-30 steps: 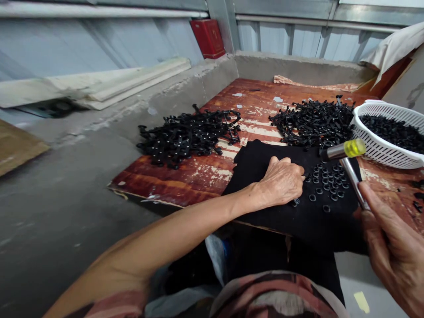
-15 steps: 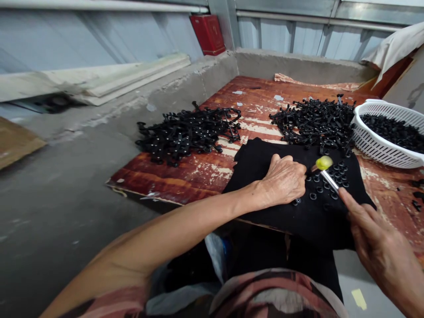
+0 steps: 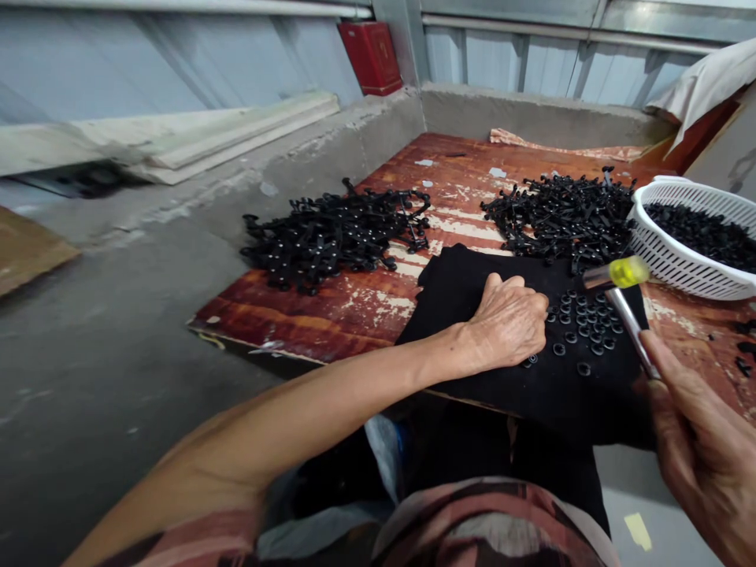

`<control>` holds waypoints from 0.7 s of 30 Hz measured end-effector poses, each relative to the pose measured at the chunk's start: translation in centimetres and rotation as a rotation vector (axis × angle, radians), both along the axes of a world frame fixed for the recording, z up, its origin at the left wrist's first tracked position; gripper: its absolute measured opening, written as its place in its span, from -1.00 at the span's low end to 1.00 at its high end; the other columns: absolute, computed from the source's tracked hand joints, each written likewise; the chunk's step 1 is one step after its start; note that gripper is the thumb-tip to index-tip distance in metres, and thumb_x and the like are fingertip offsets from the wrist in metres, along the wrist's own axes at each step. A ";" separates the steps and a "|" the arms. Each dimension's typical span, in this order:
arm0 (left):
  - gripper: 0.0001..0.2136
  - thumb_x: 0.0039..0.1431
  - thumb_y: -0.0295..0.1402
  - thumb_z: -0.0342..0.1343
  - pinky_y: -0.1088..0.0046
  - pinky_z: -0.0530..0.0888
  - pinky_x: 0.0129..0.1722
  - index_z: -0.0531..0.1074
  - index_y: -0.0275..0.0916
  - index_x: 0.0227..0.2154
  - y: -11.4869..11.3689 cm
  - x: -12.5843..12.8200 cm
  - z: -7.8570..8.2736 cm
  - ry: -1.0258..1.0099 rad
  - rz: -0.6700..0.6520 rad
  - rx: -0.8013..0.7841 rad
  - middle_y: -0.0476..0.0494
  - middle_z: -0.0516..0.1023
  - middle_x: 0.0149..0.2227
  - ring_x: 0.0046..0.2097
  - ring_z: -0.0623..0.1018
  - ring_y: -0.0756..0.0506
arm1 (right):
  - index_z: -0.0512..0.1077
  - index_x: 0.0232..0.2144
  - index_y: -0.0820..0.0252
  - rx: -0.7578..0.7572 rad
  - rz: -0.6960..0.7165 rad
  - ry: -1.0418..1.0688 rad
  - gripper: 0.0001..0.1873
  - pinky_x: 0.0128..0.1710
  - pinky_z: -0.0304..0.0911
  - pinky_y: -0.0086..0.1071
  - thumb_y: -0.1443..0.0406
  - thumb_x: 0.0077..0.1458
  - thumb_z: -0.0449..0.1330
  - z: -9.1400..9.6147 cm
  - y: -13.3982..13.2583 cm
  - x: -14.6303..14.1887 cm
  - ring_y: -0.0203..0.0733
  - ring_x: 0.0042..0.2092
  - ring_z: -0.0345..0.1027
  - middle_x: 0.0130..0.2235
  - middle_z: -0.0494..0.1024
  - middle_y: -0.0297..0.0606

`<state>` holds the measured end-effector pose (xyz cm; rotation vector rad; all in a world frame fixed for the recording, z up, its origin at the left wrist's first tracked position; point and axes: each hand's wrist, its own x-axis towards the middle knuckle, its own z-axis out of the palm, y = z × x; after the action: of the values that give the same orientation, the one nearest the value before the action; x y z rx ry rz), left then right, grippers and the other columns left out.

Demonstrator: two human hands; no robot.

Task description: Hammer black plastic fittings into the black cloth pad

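Observation:
My left hand [image 3: 509,321] rests knuckles-up on a black cloth [image 3: 472,303], its fingers curled down and pinched on something small that I cannot make out. Just right of its fingertips lie several small black rings [image 3: 582,323] on the cloth. My right hand [image 3: 702,449] at the lower right grips the metal handle of a small hammer [image 3: 620,276] with a yellow and steel head, raised above the rings.
The cloth lies on a worn red wooden board [image 3: 354,307]. Two heaps of black plastic parts sit on it, one at the left [image 3: 331,236] and one behind the cloth [image 3: 561,213]. A white basket [image 3: 661,252] of black pieces stands at the right. Bare concrete [image 3: 118,354] surrounds the board.
The hammer came down onto the rings beside my left fingers half a second ago and has since swung back up to the right. My left hand has stayed put.

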<state>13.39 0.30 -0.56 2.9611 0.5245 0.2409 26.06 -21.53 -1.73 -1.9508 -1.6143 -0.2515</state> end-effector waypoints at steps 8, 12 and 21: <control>-0.80 0.21 -0.39 -0.07 0.26 0.10 -0.30 0.34 -0.26 -0.51 -0.1 0.0 0.5 0.049 0.007 -0.002 -0.17 0.51 -0.43 -0.29 0.42 -0.16 | 0.08 0.36 0.00 -0.108 0.036 -0.024 -0.36 -0.33 0.41 -0.31 0.40 0.27 0.01 0.0 0.3 0.0 -0.11 -0.28 0.49 -0.20 0.51 -0.18; -0.78 0.23 -0.37 -0.08 0.26 0.09 -0.33 0.35 -0.26 -0.50 0.0 0.0 0.5 0.056 0.017 -0.026 -0.18 0.52 -0.42 -0.29 0.42 -0.17 | 0.03 0.38 -0.04 -0.005 0.006 -0.031 -0.32 -0.40 0.39 -0.36 0.42 0.27 0.01 0.0 0.3 -0.2 -0.14 -0.29 0.48 -0.20 0.49 -0.20; -0.79 0.23 -0.35 -0.07 0.27 0.13 -0.30 0.36 -0.27 -0.48 0.2 0.0 0.0 0.030 0.009 -0.025 -0.20 0.51 -0.42 -0.27 0.43 -0.19 | 0.01 0.38 -0.01 -0.060 0.026 -0.083 -0.33 -0.43 0.38 -0.33 0.40 0.27 -0.01 0.1 0.5 -0.1 -0.15 -0.38 0.45 -0.26 0.48 -0.20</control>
<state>13.42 0.54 -0.58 2.9431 0.5409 0.1903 25.99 -21.06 -1.59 -1.9858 -1.7174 -0.2796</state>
